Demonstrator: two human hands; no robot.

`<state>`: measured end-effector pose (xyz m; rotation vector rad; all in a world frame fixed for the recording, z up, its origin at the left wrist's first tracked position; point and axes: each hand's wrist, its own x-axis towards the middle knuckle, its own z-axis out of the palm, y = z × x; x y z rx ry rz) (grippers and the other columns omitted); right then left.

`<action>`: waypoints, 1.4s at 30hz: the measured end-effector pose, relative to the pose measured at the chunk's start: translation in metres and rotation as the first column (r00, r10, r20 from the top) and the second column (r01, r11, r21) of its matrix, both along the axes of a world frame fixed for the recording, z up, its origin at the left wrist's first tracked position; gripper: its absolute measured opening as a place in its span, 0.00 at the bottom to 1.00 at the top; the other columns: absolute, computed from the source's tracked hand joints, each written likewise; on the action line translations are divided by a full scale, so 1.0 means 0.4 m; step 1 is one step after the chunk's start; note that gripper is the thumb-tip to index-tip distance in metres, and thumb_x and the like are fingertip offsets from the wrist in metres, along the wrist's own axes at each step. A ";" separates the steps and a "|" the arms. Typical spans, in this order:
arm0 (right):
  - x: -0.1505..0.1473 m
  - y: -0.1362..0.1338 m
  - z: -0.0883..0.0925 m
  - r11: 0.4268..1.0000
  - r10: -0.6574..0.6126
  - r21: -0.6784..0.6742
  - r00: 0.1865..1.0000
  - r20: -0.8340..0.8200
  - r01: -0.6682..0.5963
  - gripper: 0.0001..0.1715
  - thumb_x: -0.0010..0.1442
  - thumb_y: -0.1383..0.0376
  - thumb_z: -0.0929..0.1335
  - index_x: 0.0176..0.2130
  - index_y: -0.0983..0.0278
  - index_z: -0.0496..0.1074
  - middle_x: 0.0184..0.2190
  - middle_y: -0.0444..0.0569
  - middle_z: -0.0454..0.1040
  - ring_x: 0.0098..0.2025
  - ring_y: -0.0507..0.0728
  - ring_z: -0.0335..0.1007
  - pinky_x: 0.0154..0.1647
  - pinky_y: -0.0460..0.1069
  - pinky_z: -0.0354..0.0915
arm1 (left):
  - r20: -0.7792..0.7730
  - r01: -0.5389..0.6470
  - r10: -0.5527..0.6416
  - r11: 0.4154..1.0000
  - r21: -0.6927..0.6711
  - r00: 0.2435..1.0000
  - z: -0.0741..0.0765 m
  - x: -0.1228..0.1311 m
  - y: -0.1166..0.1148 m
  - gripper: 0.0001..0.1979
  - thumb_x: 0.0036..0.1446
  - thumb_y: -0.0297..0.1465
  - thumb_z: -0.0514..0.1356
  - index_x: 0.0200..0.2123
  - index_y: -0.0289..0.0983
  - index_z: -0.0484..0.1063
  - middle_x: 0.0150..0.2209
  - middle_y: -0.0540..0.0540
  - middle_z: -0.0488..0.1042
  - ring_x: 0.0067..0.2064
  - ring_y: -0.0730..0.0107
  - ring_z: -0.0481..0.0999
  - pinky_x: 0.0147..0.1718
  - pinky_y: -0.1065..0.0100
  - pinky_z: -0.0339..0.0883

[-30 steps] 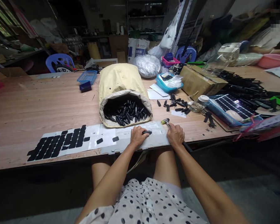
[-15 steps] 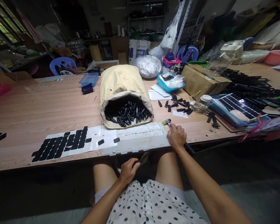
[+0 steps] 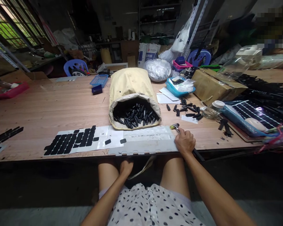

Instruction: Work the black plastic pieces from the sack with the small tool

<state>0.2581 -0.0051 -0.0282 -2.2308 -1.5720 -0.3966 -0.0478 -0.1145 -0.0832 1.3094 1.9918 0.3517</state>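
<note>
My right hand (image 3: 185,141) is closed around the handle of a small hammer (image 3: 174,126), which lies at the table's front edge. Its head has a yellow end and rests just past a pale flat board (image 3: 146,146). My left hand (image 3: 126,168) is low between my thighs, partly under the table edge; its fingers are hidden. A yellowish sack (image 3: 129,81) lies on its side behind the board, its mouth full of black tapered plastic pieces (image 3: 136,116). Rows of black rounded pads (image 3: 69,141) lie on white sheets to the left.
Loose black pieces (image 3: 184,109) lie right of the sack, near a blue basket (image 3: 179,89) and a cardboard box (image 3: 209,86). A blue tray (image 3: 240,117) holds a black gridded sheet. A pale strap (image 3: 145,166) hangs below the table edge. A pink tray (image 3: 11,91) stands far left.
My left hand has moved forward and down under the table edge; the dark thing seen at its fingers no longer shows. My right hand keeps holding the hammer. The view has shifted left.
</note>
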 end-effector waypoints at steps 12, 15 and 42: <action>-0.006 -0.001 0.001 1.000 -0.004 -0.019 1.000 0.004 0.004 0.18 0.62 0.68 0.65 0.50 0.62 0.77 0.36 0.53 0.68 0.39 0.59 0.61 0.33 0.50 0.44 | -0.291 0.410 -0.293 0.725 0.553 0.911 0.283 -0.099 0.308 0.17 0.57 0.24 0.57 0.47 0.43 0.79 0.46 0.45 0.77 0.45 0.63 0.76 0.44 0.63 0.72; -0.008 0.000 0.001 1.000 -0.002 -0.012 1.000 -0.001 0.002 0.18 0.61 0.68 0.66 0.49 0.61 0.77 0.36 0.52 0.68 0.40 0.60 0.61 0.33 0.50 0.45 | -0.508 0.624 -0.395 0.647 0.438 0.766 0.292 -0.135 0.422 0.21 0.53 0.20 0.58 0.46 0.45 0.79 0.51 0.45 0.74 0.51 0.59 0.72 0.49 0.60 0.70; -0.038 -0.009 0.039 0.992 0.003 -0.125 0.996 -0.093 -0.014 0.21 0.65 0.67 0.63 0.55 0.62 0.74 0.41 0.56 0.69 0.45 0.62 0.61 0.37 0.52 0.50 | -0.168 0.529 -0.535 0.647 0.550 0.828 0.169 0.182 0.321 0.13 0.56 0.31 0.66 0.46 0.41 0.78 0.41 0.46 0.75 0.47 0.59 0.70 0.49 0.59 0.64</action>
